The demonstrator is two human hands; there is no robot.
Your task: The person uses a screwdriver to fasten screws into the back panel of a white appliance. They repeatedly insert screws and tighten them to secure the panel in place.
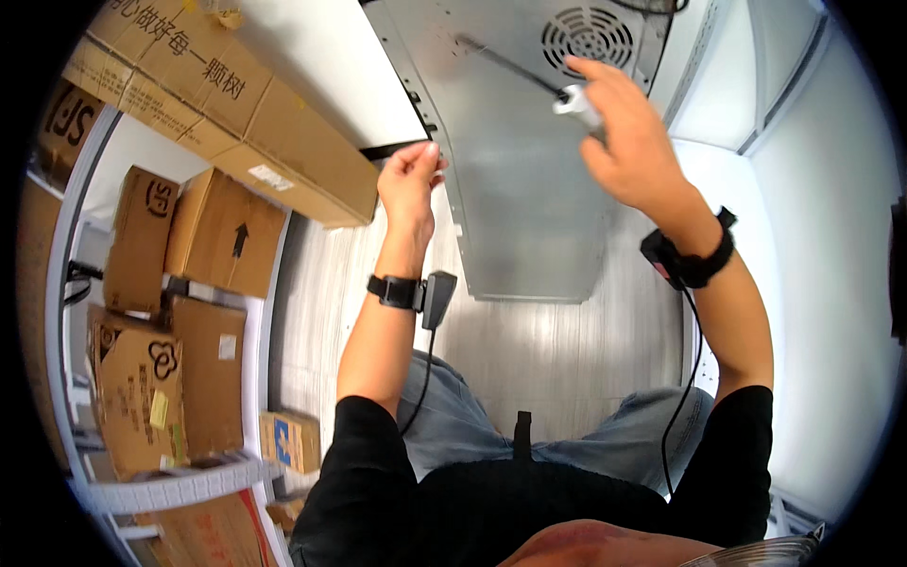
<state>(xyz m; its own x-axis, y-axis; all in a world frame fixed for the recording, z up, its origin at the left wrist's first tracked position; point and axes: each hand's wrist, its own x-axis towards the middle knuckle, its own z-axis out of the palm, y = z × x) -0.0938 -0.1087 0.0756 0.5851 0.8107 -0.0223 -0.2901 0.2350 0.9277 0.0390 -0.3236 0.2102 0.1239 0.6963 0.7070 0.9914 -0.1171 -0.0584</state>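
Observation:
A large grey sheet-metal panel (529, 217) with a round slotted vent (588, 36) at its far end stretches out in front of me. Over its right side, my right hand (633, 142) grips the pale handle of a screwdriver (573, 104). The long dark shaft points to the far left, and its tip appears over the panel, though I cannot tell whether it touches. My left hand (408, 189) is at the panel's left edge, thumb and fingers pinched together. Whatever lies between those fingertips is too small to make out.
On the left, a shelf rack (260, 378) holds several cardboard boxes (227, 231). A long carton (283, 151) reaches toward the panel's left side. A small box (291, 441) sits low beside the rack. White walling (822, 246) closes the right side. Cables hang from both wrist straps.

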